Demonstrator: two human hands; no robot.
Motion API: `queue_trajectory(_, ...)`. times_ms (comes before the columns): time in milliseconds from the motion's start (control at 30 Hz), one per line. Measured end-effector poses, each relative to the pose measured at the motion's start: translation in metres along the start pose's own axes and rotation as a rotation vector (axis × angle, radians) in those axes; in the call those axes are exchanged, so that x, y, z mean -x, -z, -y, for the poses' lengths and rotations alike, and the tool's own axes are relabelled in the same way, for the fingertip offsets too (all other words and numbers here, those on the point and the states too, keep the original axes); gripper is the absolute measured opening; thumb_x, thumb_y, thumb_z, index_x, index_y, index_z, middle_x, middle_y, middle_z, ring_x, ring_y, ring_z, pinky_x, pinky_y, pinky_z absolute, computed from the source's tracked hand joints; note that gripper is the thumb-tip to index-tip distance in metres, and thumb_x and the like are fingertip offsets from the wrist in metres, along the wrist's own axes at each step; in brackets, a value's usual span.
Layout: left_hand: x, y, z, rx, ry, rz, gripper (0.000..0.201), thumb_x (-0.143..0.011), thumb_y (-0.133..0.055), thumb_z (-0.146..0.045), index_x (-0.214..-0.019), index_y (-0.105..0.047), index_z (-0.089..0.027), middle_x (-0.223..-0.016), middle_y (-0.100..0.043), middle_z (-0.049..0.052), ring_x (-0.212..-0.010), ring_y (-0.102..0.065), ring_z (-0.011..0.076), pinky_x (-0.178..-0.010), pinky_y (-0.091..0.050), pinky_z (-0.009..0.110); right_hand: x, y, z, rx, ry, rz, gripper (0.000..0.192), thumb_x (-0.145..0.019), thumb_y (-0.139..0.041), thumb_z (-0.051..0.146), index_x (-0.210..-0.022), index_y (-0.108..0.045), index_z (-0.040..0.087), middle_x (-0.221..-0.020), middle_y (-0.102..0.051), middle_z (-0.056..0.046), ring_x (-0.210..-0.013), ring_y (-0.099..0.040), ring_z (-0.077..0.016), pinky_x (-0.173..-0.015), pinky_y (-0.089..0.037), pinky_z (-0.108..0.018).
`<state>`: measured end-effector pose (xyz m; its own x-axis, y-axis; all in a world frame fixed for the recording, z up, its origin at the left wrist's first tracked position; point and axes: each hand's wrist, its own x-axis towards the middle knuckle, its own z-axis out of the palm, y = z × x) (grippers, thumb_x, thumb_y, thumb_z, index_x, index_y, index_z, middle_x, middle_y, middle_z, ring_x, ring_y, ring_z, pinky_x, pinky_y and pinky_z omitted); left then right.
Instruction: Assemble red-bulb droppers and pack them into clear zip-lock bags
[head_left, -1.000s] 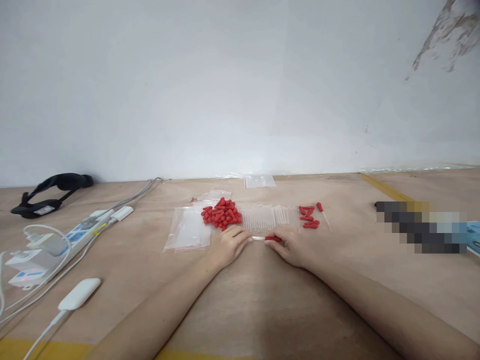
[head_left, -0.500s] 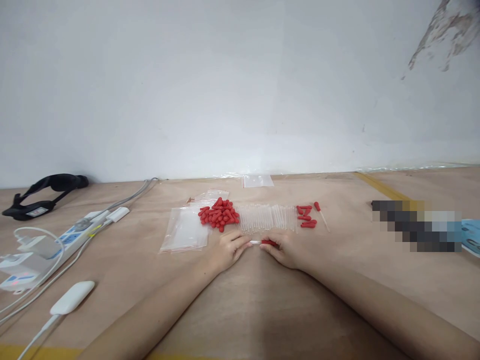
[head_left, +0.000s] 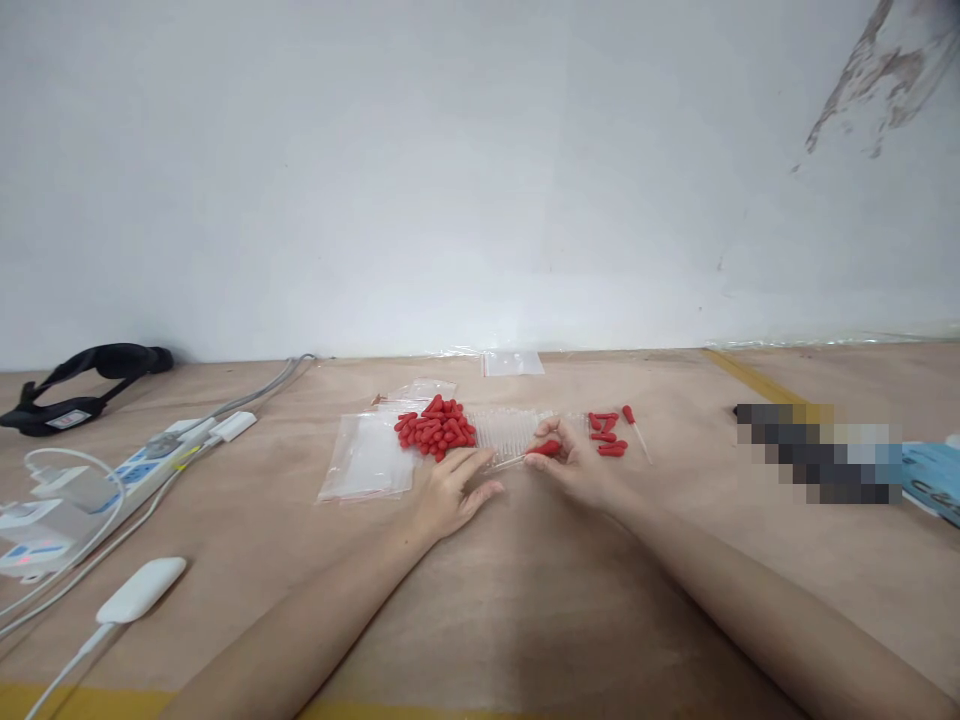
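Nearest the viewer, two bare forearms are stretched across a brown table [head_left: 525,620]; the left hand [head_left: 448,492] is laid flat with fingers released, while the right hand [head_left: 574,462] is pinched around one assembled dropper [head_left: 536,452], a clear tube capped with a red bulb. Just beyond, a heap of loose red bulbs [head_left: 435,432] and a row of bare clear tubes [head_left: 514,430] are seen unassembled, with only a few finished droppers [head_left: 611,436] laid to the right. Farther left, empty plastic bags [head_left: 367,460] are spread, so most assembly appears left undone.
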<state>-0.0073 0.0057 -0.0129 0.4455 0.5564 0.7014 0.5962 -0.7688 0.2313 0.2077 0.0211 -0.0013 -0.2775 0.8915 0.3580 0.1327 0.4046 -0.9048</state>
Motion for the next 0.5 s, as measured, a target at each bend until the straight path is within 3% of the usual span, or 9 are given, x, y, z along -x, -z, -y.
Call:
queue_trajectory(100,0.002,0.003,0.002,-0.029,0.106,0.002,0.038,-0.083,-0.049,-0.029,-0.12,-0.046,-0.018,-0.11,-0.054,0.01,-0.103,-0.05,0.0213,-0.088,-0.043,0.036,-0.012,0.029,0.011,-0.097,-0.109,-0.101,0.032,-0.066,-0.063,0.044,-0.086,-0.051,0.021,-0.074,-0.056,0.001,-0.068,-0.055,-0.0133,-0.063,-0.045,-0.027)
queue_trajectory(167,0.002,0.003,0.004,-0.048,0.143,0.002,0.035,-0.084,-0.048,-0.027,-0.117,-0.048,-0.018,-0.11,-0.052,0.01,-0.103,-0.049,0.0214,-0.089,-0.042,0.037,-0.023,0.058,0.018,-0.057,-0.159,-0.204,0.036,-0.071,-0.057,0.046,-0.097,-0.051,0.023,-0.075,-0.055,0.0,-0.068,-0.055,-0.0135,-0.062,-0.045,-0.027)
queue_trajectory(267,0.002,-0.001,0.006,-0.052,0.123,0.015,0.029,-0.082,-0.05,-0.027,-0.11,-0.052,-0.018,-0.105,-0.053,0.009,-0.099,-0.05,0.0206,-0.086,-0.043,0.036,-0.04,0.103,0.02,0.13,-0.189,-0.348,0.047,-0.071,-0.057,0.041,-0.111,-0.043,0.021,-0.077,-0.054,0.0,-0.069,-0.054,-0.0134,-0.064,-0.045,-0.027)
queue_trajectory(333,0.002,-0.003,0.008,-0.053,0.1,0.033,0.026,-0.081,-0.051,-0.026,-0.106,-0.054,-0.018,-0.102,-0.053,0.008,-0.097,-0.05,0.0203,-0.084,-0.043,0.035,-0.049,0.129,0.013,0.371,-0.265,-0.358,0.049,-0.07,-0.057,0.037,-0.112,-0.041,0.019,-0.077,-0.054,-0.001,-0.069,-0.054,-0.0147,-0.062,-0.045,-0.027)
queue_trajectory(433,0.002,-0.004,0.008,-0.068,0.106,0.061,0.024,-0.081,-0.051,-0.027,-0.103,-0.056,-0.019,-0.1,-0.054,0.008,-0.094,-0.05,0.0207,-0.082,-0.043,0.036,-0.058,0.153,-0.01,0.795,-0.37,-0.101,0.033,-0.073,-0.048,0.031,-0.102,-0.051,0.017,-0.08,-0.058,-0.005,-0.074,-0.056,-0.0179,-0.066,-0.045,-0.028)
queue_trajectory(500,0.002,-0.003,0.008,-0.071,0.116,0.088,0.022,-0.081,-0.051,-0.027,-0.101,-0.057,-0.019,-0.1,-0.054,0.008,-0.093,-0.05,0.0209,-0.08,-0.043,0.035,-0.061,0.16,-0.027,0.994,-0.394,0.026,0.036,-0.074,-0.045,0.028,-0.106,-0.053,0.015,-0.091,-0.061,-0.009,-0.083,-0.057,-0.0203,-0.072,-0.044,-0.029)
